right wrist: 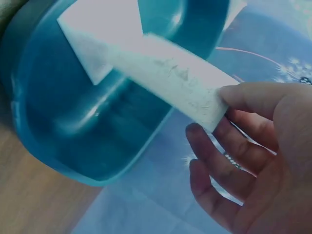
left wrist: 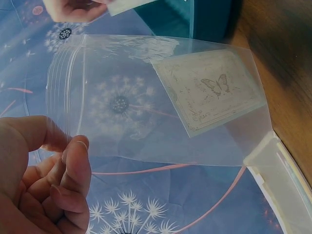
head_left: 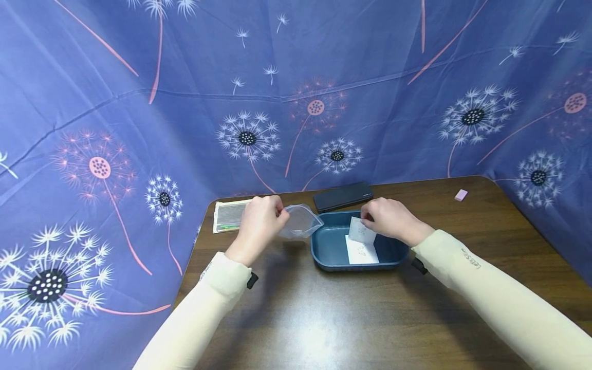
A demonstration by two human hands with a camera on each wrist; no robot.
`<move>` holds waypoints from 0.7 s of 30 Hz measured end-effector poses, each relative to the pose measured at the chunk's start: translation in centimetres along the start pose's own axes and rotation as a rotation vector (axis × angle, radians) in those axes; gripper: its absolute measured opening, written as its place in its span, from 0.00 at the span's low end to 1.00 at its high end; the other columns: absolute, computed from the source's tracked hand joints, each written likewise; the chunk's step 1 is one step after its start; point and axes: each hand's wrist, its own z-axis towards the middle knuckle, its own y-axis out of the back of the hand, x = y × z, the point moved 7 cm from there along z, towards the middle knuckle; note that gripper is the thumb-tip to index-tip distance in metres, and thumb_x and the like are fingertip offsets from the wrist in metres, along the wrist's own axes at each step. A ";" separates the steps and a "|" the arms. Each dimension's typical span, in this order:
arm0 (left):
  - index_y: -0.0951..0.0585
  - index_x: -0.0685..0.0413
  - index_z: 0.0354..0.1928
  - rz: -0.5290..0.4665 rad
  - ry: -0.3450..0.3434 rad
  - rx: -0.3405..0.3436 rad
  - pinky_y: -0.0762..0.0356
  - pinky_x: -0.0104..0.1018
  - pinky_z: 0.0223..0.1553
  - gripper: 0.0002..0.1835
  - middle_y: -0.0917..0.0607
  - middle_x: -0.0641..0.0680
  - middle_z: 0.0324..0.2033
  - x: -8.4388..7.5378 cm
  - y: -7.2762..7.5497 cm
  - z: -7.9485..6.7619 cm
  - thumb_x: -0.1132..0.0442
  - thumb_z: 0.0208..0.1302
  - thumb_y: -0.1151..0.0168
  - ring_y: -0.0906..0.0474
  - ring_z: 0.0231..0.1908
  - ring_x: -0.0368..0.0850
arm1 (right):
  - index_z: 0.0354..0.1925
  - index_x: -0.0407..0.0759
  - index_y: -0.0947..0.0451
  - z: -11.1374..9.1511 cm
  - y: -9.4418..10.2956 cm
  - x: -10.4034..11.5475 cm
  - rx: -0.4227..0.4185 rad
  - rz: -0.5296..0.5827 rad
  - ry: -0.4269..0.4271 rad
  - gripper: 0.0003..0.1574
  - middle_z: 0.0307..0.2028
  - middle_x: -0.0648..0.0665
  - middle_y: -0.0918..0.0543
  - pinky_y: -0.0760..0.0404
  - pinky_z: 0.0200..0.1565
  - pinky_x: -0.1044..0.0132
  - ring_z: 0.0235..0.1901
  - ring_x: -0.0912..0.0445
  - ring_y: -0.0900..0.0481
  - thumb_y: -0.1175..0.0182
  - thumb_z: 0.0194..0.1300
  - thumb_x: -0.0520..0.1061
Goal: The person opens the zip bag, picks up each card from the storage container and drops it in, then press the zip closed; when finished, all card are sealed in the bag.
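My left hand pinches the zip edge of a clear zip-lock bag, which hangs out toward the tray. Inside the bag lies a card with a butterfly print. Between thumb and fingers, my right hand holds a pale printed card above the blue-green tray. Another white card with a faint print lies in the tray, just below the held one. In the right wrist view the two cards overlap, and whether they touch cannot be told.
A black case lies behind the tray. At the left of the wooden table is a pale-framed flat case with green inside, partly behind my left hand. A small pink block sits at the far right. Patterned blue cloth hangs behind.
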 end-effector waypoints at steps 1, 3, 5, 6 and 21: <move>0.25 0.48 0.15 0.000 0.001 0.001 0.34 0.42 0.21 0.12 0.30 0.43 0.11 0.0 0.0 0.0 0.68 0.51 0.36 0.33 0.17 0.44 | 0.35 0.43 0.12 -0.1 0.4 0.2 -0.012 0.013 0.000 0.04 0.26 0.51 0.18 0.26 0.25 0.60 0.21 0.58 0.26 0.31 0.67 0.42; 0.25 0.48 0.15 -0.003 0.004 0.004 0.34 0.42 0.21 0.12 0.30 0.43 0.11 0.0 -0.1 0.0 0.68 0.51 0.36 0.33 0.17 0.44 | 0.35 0.44 0.13 -0.4 1.3 0.5 -0.060 0.039 0.007 0.04 0.25 0.52 0.19 0.27 0.25 0.60 0.22 0.58 0.27 0.32 0.67 0.42; 0.25 0.47 0.16 -0.005 0.005 0.006 0.34 0.42 0.21 0.12 0.30 0.43 0.11 0.1 -0.1 0.1 0.68 0.51 0.36 0.33 0.17 0.44 | 0.34 0.46 0.14 -0.6 2.4 0.9 -0.120 0.058 0.014 0.04 0.25 0.53 0.20 0.28 0.26 0.60 0.22 0.57 0.28 0.33 0.68 0.42; 0.25 0.47 0.16 -0.006 0.006 0.006 0.34 0.42 0.21 0.12 0.30 0.43 0.11 0.1 -0.1 0.1 0.68 0.51 0.36 0.33 0.17 0.44 | 0.33 0.46 0.15 -0.8 3.0 1.1 -0.154 0.062 0.020 0.05 0.25 0.53 0.21 0.29 0.26 0.59 0.22 0.57 0.29 0.34 0.68 0.42; 0.24 0.48 0.17 -0.006 0.012 0.021 0.35 0.40 0.21 0.12 0.30 0.43 0.11 0.1 -0.2 0.1 0.68 0.52 0.35 0.34 0.17 0.44 | 0.35 0.47 0.16 -2.3 11.4 7.1 -0.629 0.096 0.247 0.03 0.31 0.53 0.18 0.23 0.33 0.57 0.30 0.57 0.23 0.36 0.68 0.41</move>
